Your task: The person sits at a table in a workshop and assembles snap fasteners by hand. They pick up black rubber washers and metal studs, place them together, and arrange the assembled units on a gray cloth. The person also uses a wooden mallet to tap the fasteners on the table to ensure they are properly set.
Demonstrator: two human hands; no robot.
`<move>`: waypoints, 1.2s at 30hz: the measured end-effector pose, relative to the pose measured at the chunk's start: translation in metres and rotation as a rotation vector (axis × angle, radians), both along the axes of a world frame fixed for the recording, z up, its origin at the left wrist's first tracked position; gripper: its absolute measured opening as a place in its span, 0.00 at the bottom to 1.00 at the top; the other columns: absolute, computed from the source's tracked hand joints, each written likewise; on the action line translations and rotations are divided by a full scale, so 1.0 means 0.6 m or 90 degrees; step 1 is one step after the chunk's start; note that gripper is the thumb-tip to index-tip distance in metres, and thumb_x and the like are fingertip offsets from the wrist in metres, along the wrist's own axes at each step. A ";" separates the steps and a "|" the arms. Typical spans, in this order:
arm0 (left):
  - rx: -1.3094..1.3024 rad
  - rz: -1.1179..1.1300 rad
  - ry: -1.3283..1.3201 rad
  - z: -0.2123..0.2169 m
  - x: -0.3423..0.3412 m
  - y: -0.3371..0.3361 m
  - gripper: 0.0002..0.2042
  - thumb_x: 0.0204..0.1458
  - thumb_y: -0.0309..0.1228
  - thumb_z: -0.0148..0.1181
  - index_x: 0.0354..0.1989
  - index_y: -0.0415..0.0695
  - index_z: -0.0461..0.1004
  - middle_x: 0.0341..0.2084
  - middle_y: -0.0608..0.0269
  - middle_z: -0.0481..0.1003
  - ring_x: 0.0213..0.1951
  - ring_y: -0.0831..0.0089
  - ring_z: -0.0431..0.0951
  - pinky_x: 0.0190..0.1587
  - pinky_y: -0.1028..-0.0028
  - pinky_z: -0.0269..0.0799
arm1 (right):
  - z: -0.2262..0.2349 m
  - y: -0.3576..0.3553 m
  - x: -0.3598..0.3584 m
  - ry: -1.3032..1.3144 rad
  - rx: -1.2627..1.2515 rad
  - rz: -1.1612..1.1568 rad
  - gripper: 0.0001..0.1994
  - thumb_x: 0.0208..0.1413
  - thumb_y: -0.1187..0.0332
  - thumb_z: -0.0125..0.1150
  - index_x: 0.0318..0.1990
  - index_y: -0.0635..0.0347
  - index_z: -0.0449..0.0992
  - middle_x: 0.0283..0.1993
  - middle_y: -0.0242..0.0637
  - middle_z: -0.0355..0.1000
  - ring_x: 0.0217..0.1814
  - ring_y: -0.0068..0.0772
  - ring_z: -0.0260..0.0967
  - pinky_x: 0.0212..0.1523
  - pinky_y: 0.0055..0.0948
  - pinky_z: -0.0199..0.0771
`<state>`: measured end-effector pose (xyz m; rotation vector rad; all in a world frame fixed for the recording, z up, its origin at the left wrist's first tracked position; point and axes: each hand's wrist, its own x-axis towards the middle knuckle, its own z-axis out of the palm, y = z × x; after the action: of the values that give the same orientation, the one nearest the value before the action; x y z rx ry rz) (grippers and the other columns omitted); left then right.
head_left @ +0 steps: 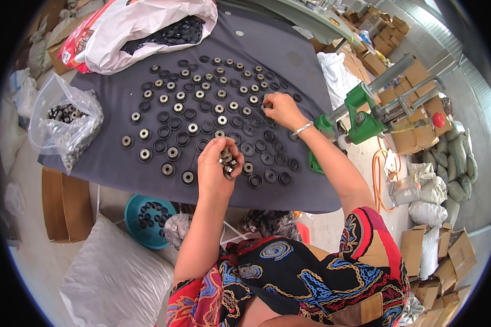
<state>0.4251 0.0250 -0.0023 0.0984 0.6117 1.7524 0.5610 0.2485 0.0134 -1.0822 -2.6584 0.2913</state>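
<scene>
Rows of black rings (189,114) lie spread over a dark cloth-covered table (267,199). Many of them have a small metal bearing (193,128) seated in the middle, while others, mostly toward the right, show no metal. My left hand (217,163) is curled around several loose metal bearings (227,161) above the near middle of the table. Farther right, my right hand (281,110) reaches down among the rings, thumb and fingers pinched on a small bearing at a black ring; the fingers partly cover it.
A clear plastic bag (65,117) of bearings stands at the table's left edge. Behind it lies a white sack (114,46) with black parts inside. A green hand press (363,117) is at the right. Below are a teal basin (142,229) of black wheels and a white sack (112,272).
</scene>
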 end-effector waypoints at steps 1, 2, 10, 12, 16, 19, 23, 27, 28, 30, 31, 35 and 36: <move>-0.003 -0.001 0.001 0.001 0.002 -0.002 0.07 0.57 0.32 0.49 0.32 0.41 0.68 0.22 0.60 0.67 0.23 0.66 0.70 0.14 0.78 0.56 | -0.004 0.001 0.001 0.000 -0.010 -0.003 0.10 0.42 0.70 0.61 0.33 0.65 0.78 0.30 0.48 0.74 0.35 0.46 0.73 0.39 0.39 0.72; 0.005 0.001 -0.001 0.002 0.002 0.001 0.07 0.57 0.32 0.49 0.32 0.41 0.68 0.22 0.60 0.67 0.23 0.66 0.70 0.14 0.78 0.56 | -0.001 0.004 0.002 0.001 -0.015 -0.008 0.10 0.42 0.70 0.61 0.32 0.65 0.78 0.30 0.48 0.75 0.36 0.47 0.73 0.40 0.39 0.72; 0.027 0.015 -0.089 -0.006 -0.004 -0.001 0.09 0.58 0.33 0.48 0.31 0.41 0.69 0.22 0.60 0.68 0.23 0.67 0.71 0.14 0.77 0.56 | -0.008 0.008 -0.008 -0.052 0.094 0.041 0.07 0.40 0.72 0.60 0.29 0.63 0.79 0.30 0.50 0.74 0.37 0.50 0.73 0.41 0.42 0.73; 0.027 0.003 -0.148 -0.010 -0.009 0.002 0.10 0.58 0.36 0.49 0.32 0.42 0.69 0.23 0.61 0.68 0.25 0.66 0.69 0.13 0.77 0.57 | -0.008 -0.004 -0.007 -0.095 0.211 0.045 0.05 0.42 0.71 0.59 0.26 0.63 0.77 0.30 0.47 0.74 0.36 0.49 0.73 0.39 0.44 0.73; 0.028 0.046 -0.170 -0.001 -0.004 0.006 0.12 0.59 0.38 0.47 0.30 0.43 0.69 0.22 0.62 0.68 0.25 0.67 0.69 0.13 0.78 0.57 | 0.043 -0.102 -0.008 0.102 0.322 0.207 0.04 0.45 0.70 0.58 0.28 0.59 0.73 0.29 0.38 0.66 0.35 0.41 0.66 0.37 0.38 0.69; 0.041 0.036 -0.186 -0.012 -0.010 0.004 0.14 0.60 0.39 0.45 0.30 0.42 0.70 0.23 0.61 0.69 0.26 0.68 0.69 0.16 0.75 0.60 | 0.097 -0.225 -0.015 0.181 0.197 0.401 0.06 0.44 0.69 0.60 0.29 0.59 0.72 0.30 0.35 0.65 0.36 0.38 0.65 0.37 0.36 0.67; -0.005 0.057 -0.176 -0.010 0.012 0.014 0.15 0.61 0.38 0.42 0.31 0.42 0.71 0.24 0.62 0.70 0.28 0.69 0.71 0.33 0.70 0.70 | 0.084 -0.283 -0.002 0.065 0.306 0.492 0.06 0.44 0.69 0.57 0.31 0.59 0.73 0.34 0.33 0.66 0.41 0.32 0.63 0.38 0.31 0.64; 0.001 0.007 -0.203 -0.001 0.028 0.010 0.15 0.61 0.37 0.41 0.32 0.41 0.72 0.27 0.62 0.73 0.32 0.68 0.73 0.38 0.70 0.72 | 0.097 -0.280 0.010 0.011 0.294 0.513 0.05 0.45 0.69 0.56 0.31 0.57 0.72 0.34 0.31 0.66 0.42 0.32 0.63 0.40 0.32 0.64; -0.006 0.005 -0.203 0.004 0.033 0.009 0.15 0.61 0.37 0.41 0.32 0.41 0.72 0.28 0.62 0.73 0.33 0.68 0.74 0.39 0.70 0.72 | 0.100 -0.276 0.012 0.003 0.282 0.529 0.05 0.45 0.69 0.57 0.31 0.57 0.71 0.34 0.31 0.65 0.42 0.32 0.63 0.40 0.32 0.63; -0.002 0.006 -0.193 0.004 0.039 0.006 0.14 0.61 0.36 0.42 0.32 0.41 0.73 0.29 0.63 0.74 0.34 0.69 0.75 0.40 0.69 0.72 | 0.103 -0.272 0.013 -0.002 0.263 0.552 0.05 0.44 0.69 0.57 0.29 0.56 0.70 0.34 0.31 0.65 0.42 0.32 0.63 0.40 0.33 0.64; -0.001 0.007 -0.190 0.003 0.041 0.007 0.14 0.61 0.36 0.43 0.32 0.41 0.73 0.29 0.64 0.74 0.34 0.69 0.75 0.40 0.69 0.72 | 0.103 -0.270 0.012 0.002 0.257 0.557 0.04 0.44 0.69 0.57 0.28 0.56 0.70 0.34 0.31 0.65 0.42 0.33 0.63 0.40 0.33 0.64; -0.020 -0.034 -0.269 0.013 0.050 0.011 0.13 0.61 0.36 0.43 0.31 0.43 0.72 0.27 0.65 0.74 0.31 0.70 0.75 0.33 0.72 0.72 | 0.089 -0.261 0.007 0.095 0.180 0.504 0.03 0.48 0.69 0.56 0.28 0.57 0.70 0.33 0.33 0.66 0.41 0.35 0.65 0.41 0.34 0.65; -0.048 -0.040 -0.249 0.012 0.049 0.012 0.13 0.61 0.36 0.43 0.31 0.43 0.71 0.26 0.66 0.74 0.29 0.71 0.75 0.29 0.73 0.70 | 0.088 -0.262 0.005 0.114 0.115 0.435 0.04 0.49 0.69 0.56 0.29 0.58 0.70 0.32 0.34 0.66 0.40 0.37 0.66 0.40 0.34 0.66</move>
<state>0.4547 0.0324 0.0046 -0.2699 0.3818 1.6272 0.5637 0.0914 0.0664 -0.0612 -2.7292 0.2471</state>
